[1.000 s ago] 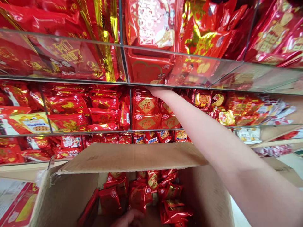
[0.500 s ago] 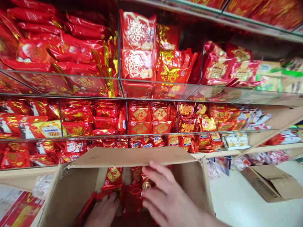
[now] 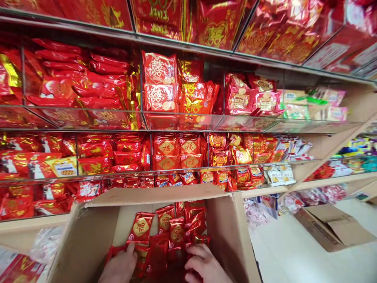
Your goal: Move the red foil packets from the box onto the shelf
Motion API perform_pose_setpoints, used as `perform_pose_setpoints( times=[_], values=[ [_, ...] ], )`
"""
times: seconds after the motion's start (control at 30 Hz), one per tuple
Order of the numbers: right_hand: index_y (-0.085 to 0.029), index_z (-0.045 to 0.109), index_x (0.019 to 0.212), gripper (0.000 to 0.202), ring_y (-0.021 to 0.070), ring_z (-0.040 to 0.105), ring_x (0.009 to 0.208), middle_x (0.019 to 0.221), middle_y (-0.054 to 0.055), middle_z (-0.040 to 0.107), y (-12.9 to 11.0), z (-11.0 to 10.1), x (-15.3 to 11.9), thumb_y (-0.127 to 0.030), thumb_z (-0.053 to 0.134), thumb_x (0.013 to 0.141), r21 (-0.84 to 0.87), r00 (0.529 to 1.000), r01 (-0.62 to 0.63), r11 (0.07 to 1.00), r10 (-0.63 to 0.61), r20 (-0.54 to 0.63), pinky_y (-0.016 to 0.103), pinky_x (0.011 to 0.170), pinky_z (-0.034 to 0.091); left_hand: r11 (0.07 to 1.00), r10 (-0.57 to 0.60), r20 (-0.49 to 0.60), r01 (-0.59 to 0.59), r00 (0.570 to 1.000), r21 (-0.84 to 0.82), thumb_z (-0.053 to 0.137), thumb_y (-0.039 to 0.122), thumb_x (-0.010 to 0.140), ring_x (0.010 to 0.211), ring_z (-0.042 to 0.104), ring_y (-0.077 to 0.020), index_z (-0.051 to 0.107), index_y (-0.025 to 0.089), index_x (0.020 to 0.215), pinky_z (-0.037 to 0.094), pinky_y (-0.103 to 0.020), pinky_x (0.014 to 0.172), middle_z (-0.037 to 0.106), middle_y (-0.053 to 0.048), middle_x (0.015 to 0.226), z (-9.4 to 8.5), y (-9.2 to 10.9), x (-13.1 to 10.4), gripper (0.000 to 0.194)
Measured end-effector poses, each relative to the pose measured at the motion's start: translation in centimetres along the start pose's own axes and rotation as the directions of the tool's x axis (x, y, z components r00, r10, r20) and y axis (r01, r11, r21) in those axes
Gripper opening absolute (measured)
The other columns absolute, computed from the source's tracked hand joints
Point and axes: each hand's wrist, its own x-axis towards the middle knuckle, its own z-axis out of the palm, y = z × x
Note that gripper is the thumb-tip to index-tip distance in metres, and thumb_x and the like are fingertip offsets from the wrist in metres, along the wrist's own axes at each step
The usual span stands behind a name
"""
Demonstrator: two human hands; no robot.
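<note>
An open cardboard box (image 3: 85, 236) stands before me, with several small red snack packets (image 3: 140, 228) bearing gold diamonds and a Chinese character inside. My left hand (image 3: 120, 264) reaches into its left part, fingers closed on red packets there; the fingertips are partly hidden. On the right side of the box, my right hand (image 3: 207, 264) has bent fingers held apart, touching the edge of the pile. Between the hands, more red packets lie in shadow. Matching packets stand stacked in a shelf compartment (image 3: 178, 151) straight ahead.
Shelves with clear front panels (image 3: 182, 122) hold many red and gold snack packs behind the box. A flattened-looking carton (image 3: 332, 227) lies on the pale floor (image 3: 282, 251) at right. Clear plastic bags (image 3: 48, 243) and red printed packaging (image 3: 20, 269) are at left.
My right hand has drawn back and down from the far part of the box, uncovering more packets. My left hand stays low among packets. The view has tilted up and shifted right.
</note>
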Motion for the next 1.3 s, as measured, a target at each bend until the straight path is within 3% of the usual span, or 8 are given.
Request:
perform_pose_setpoints(
  times=[0.17, 0.3, 0.4, 0.53, 0.63, 0.73, 1.03, 1.3],
  values=[
    [-0.023, 0.069, 0.083, 0.019, 0.0186, 0.051, 0.102, 0.107, 0.003, 0.061, -0.4, -0.2, 0.1, -0.015, 0.066, 0.066, 0.079, 0.992, -0.09, 0.993, 0.083, 0.096, 0.025, 0.087, 0.041, 0.988, -0.016, -0.041, 0.022, 0.999, 0.151, 0.025, -0.01, 0.067, 0.087, 0.063, -0.0297, 0.069, 0.009, 0.092, 0.047, -0.044, 0.077, 0.065, -0.018, 0.106, -0.9, -0.7, -0.8, 0.054],
    [-0.022, 0.064, 0.098, 0.034, 0.0216, 0.049, 0.106, 0.112, 0.006, 0.058, -1.8, -0.8, 0.6, -0.016, 0.067, 0.064, 0.15, 0.982, -0.16, 0.976, 0.142, 0.123, 0.028, 0.09, 0.039, 0.99, 0.055, -0.092, -0.066, 0.994, -0.124, 0.04, 0.005, 0.073, 0.107, 0.055, -0.025, 0.065, 0.022, 0.103, 0.04, -0.036, 0.092, 0.063, -0.007, 0.114, -3.3, -1.2, -1.1, 0.042],
    [-0.018, 0.044, 0.124, 0.062, 0.0245, 0.046, 0.111, 0.122, 0.011, 0.051, -3.3, -1.2, 1.4, -0.031, 0.066, 0.068, 0.324, 0.986, -0.166, 0.932, 0.153, 0.064, 0.034, 0.093, 0.037, 0.931, 0.114, -0.103, -0.142, 0.988, -0.337, 0.048, 0.024, 0.076, 0.097, 0.061, -0.019, 0.064, 0.032, 0.1, 0.044, -0.028, 0.085, 0.068, 0.002, 0.105, -5.9, 0.4, -1.1, 0.03],
    [-0.014, 0.053, 0.104, 0.039, 0.0193, 0.057, 0.085, 0.094, 0.009, 0.062, -4.6, -1.7, 3.3, -0.045, 0.048, 0.08, 0.574, 0.949, -0.126, 0.809, 0.267, -0.167, 0.029, 0.074, 0.045, 0.604, 0.191, -0.126, -0.218, 0.974, -0.766, 0.057, 0.035, 0.07, 0.076, 0.063, -0.0167, 0.066, 0.025, 0.091, 0.047, -0.023, 0.071, 0.071, 0.002, 0.081, -9.3, 4.5, -0.9, 0.025],
    [-0.016, 0.052, 0.083, 0.03, 0.0138, 0.053, 0.069, 0.075, 0.002, 0.059, -5.1, -2.6, 4.7, -0.044, 0.043, 0.083, 0.7, 0.871, -0.028, 0.713, 0.361, -0.333, 0.024, 0.063, 0.044, 0.294, -0.058, -0.247, -0.22, 0.967, -0.93, 0.052, 0.042, 0.073, 0.072, 0.06, -0.0154, 0.059, 0.021, 0.094, 0.047, -0.023, 0.066, 0.067, 0.001, 0.077, -10.3, 7.0, -0.8, 0.03],
    [-0.017, 0.047, 0.078, 0.029, 0.0117, 0.049, 0.064, 0.069, -0.001, 0.053, -5.4, -3.3, 5.7, -0.045, 0.042, 0.083, 0.743, 0.802, 0.006, 0.669, 0.441, -0.403, 0.022, 0.059, 0.041, 0.159, -0.24, -0.276, -0.243, 0.931, -0.957, 0.044, 0.05, 0.077, 0.067, 0.057, -0.0155, 0.054, 0.021, 0.082, 0.046, -0.024, 0.062, 0.062, 0.002, 0.073, -9.8, 8.4, -0.5, 0.031],
    [-0.02, 0.033, 0.06, 0.038, 0.0091, 0.033, 0.05, 0.054, -0.005, 0.035, -5.6, -3.3, 5.7, -0.048, 0.033, 0.086, 0.539, 0.731, -0.092, 0.837, 0.424, -0.535, 0.021, 0.049, 0.03, 0.382, -0.35, -0.391, -0.251, 0.851, -0.889, 0.039, 0.047, 0.079, 0.05, 0.035, -0.0117, 0.038, 0.023, 0.054, 0.029, -0.022, 0.05, 0.035, 0.007, 0.049, -9.2, 8.3, 0.1, 0.035],
    [-0.02, 0.035, 0.061, 0.039, 0.0101, 0.036, 0.051, 0.054, -0.004, 0.039, -5.5, -2.2, 5.6, -0.05, 0.032, 0.085, 0.551, 0.746, -0.13, 0.824, 0.447, -0.493, 0.022, 0.05, 0.032, 0.382, -0.4, -0.391, -0.237, 0.829, -0.893, 0.036, 0.049, 0.08, 0.049, 0.037, -0.0129, 0.037, 0.023, 0.054, 0.03, -0.023, 0.049, 0.036, 0.007, 0.049, -8.4, 8.5, -0.5, 0.037]
  ],
)
